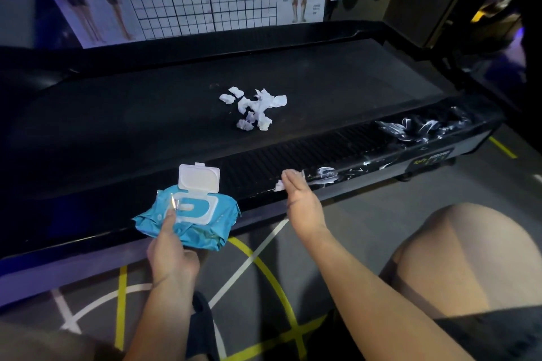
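Left hand (pixel 173 252) grips wipes pack (pixel 205 226) on near left edge of treadmill, fingers clasped on its near end, forefinger across top. Pack lid (pixel 199 179) flipped up. Right hand (pixel 300 204), fingers straight and together, presses wipe (pixel 278 186) flat on ribbed side rail (pixel 264 168), just right of pack. White smears (pixel 419 127) along rail farther right. Crumpled wipes (pixel 253 108) heaped on belt (pixel 132 120), well apart from both hands.

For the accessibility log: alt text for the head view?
The right hand presses a wipe flat on a treadmill rail streaked white; the left hand holds an open wipes pack. On the belt lie crumpled wipes.
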The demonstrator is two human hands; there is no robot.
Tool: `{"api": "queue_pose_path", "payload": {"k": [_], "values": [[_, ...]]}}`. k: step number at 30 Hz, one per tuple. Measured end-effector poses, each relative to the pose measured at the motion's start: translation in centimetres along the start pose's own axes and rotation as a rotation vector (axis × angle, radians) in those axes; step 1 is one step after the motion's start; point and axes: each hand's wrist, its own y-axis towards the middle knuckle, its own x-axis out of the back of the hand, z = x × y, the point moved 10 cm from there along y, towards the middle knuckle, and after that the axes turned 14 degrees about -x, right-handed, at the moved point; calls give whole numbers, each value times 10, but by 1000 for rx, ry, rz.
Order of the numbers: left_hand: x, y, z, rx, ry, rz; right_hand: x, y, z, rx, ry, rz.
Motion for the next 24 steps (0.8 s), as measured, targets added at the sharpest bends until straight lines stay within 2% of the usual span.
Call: {"api": "queue_pose_path", "payload": {"k": [4,8,10,12,14,17,20,24], "values": [[-3,2,3,5,3,10,29,14,-27,-56,-37,-138],[-10,-1,10,37,-9,40,54,18,-44,-188,-19,-159],[-13,-2,15,52,-23,48,58,11,-26,-151,5,-167],[-15,-2,17,61,-39,49,52,4,-9,-83,144,-153],[-17,-5,17,61,-37,49,31,-7,9,-4,201,-40],[-18,-8,16,53,-22,52,-4,-18,23,22,230,150],[-18,-9,17,43,-5,49,-8,-25,24,172,128,92],[-15,-8,16,37,-9,35,21,-1,-18,-119,314,62]]}}
